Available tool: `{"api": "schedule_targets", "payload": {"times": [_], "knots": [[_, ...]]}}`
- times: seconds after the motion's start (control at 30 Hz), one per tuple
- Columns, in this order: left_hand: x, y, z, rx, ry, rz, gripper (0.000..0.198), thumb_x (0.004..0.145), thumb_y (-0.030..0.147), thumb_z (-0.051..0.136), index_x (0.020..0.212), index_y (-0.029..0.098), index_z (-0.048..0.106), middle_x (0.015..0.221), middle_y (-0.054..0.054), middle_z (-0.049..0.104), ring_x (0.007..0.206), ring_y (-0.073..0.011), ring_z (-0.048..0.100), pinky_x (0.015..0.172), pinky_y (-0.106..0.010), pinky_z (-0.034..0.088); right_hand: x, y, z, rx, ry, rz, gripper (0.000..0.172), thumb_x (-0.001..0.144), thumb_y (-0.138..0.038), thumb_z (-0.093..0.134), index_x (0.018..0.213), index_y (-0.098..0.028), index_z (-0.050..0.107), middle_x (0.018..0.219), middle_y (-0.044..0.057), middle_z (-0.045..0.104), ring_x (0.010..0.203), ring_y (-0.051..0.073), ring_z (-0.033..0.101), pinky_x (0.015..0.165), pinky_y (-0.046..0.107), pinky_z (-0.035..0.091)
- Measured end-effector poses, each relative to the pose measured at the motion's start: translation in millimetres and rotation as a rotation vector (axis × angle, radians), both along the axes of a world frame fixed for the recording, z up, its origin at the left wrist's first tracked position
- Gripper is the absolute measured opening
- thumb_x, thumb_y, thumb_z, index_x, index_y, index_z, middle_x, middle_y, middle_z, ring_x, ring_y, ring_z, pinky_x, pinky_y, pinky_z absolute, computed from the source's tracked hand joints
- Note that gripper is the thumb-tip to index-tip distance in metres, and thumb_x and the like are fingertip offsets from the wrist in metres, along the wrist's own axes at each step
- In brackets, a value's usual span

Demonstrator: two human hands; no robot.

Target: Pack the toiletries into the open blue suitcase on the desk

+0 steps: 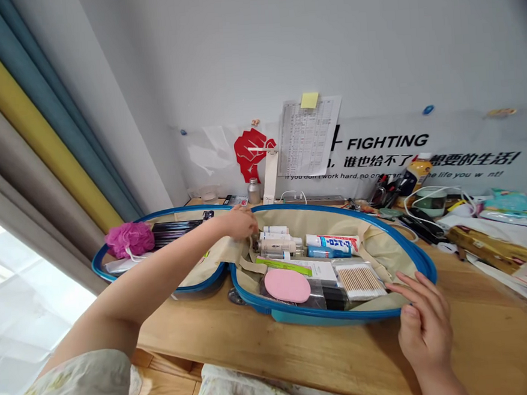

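A toiletry case (pixel 339 317) with blue edging and a beige lining lies unfolded on the wooden desk. My left hand (pixel 242 221) reaches across it to the back of the fold between the halves, by several small bottles (pixel 278 243); its fingertips are hidden. My right hand (pixel 428 324) has its fingers apart at the case's front right rim, near a pack of cotton swabs (pixel 359 281). In the right half lie a pink oval sponge (pixel 288 286), a green packet (pixel 284 267) and a toothpaste tube (pixel 332 245). A pink bath puff (pixel 130 239) sits in the left half.
Behind the case stand a white desk lamp (pixel 270 176) and a small silver bottle (pixel 253 192). A drink bottle (pixel 418 174), cables and a gold box (pixel 496 244) crowd the right side. Curtains (pixel 36 111) hang at the left.
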State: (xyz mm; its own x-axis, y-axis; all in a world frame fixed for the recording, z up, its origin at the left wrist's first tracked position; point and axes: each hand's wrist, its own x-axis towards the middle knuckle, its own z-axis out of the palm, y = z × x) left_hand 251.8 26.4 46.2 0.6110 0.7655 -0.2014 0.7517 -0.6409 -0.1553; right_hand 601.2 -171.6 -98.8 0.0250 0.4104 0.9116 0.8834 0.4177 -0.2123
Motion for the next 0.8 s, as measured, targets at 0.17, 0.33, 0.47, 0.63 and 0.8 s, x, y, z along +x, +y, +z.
{"api": "schedule_targets", "payload": {"times": [0.17,0.33,0.47,0.63,0.8], "knots": [[-54,3,31.9,0.057,-0.069,0.191,0.044,0.088,0.025,0.037,0.122,0.023,0.066,0.131,-0.009,0.065,0.121,-0.0265,0.056,0.106,-0.04,0.04,0,-1,0.6,-0.017,0.007,-0.008,0.035,0.098,-0.032,0.037,0.102,-0.018,0.068,0.113,0.014,0.069,0.128,0.033,0.053,0.103,0.054,0.043],[-108,-8,11.5,-0.145,0.039,0.351,0.04,0.071,0.015,0.054,0.106,0.02,0.071,0.11,-0.009,0.074,0.095,-0.0252,0.068,0.081,-0.032,0.052,0,-1,0.4,-0.026,0.015,-0.007,0.034,0.098,-0.033,0.037,0.102,-0.018,0.068,0.114,0.014,0.068,0.129,0.034,0.052,0.104,0.054,0.041],[-133,-24,-14.3,-0.245,0.1,0.385,0.045,0.064,0.012,0.058,0.106,0.021,0.072,0.109,-0.008,0.074,0.094,-0.025,0.069,0.077,-0.029,0.052,-1,-1,-0.2,-0.021,0.017,-0.008,0.035,0.099,-0.034,0.037,0.102,-0.018,0.068,0.113,0.015,0.068,0.128,0.034,0.053,0.103,0.055,0.042],[-146,-30,-30.2,-0.251,0.103,0.384,0.036,0.076,0.023,0.056,0.109,0.022,0.071,0.112,-0.009,0.073,0.101,-0.0263,0.067,0.084,-0.032,0.049,-1,0,0.2,-0.028,0.018,-0.02,0.036,0.098,-0.034,0.037,0.101,-0.018,0.068,0.112,0.015,0.069,0.127,0.034,0.054,0.103,0.056,0.042],[-151,-25,-37.3,-0.248,0.085,0.356,0.031,0.072,0.033,0.064,0.1,0.023,0.071,0.107,-0.007,0.073,0.096,-0.0254,0.066,0.081,-0.03,0.048,0,0,-0.5,-0.005,0.013,-0.014,0.036,0.098,-0.034,0.037,0.103,-0.018,0.068,0.112,0.015,0.069,0.127,0.035,0.054,0.103,0.056,0.043]]}}
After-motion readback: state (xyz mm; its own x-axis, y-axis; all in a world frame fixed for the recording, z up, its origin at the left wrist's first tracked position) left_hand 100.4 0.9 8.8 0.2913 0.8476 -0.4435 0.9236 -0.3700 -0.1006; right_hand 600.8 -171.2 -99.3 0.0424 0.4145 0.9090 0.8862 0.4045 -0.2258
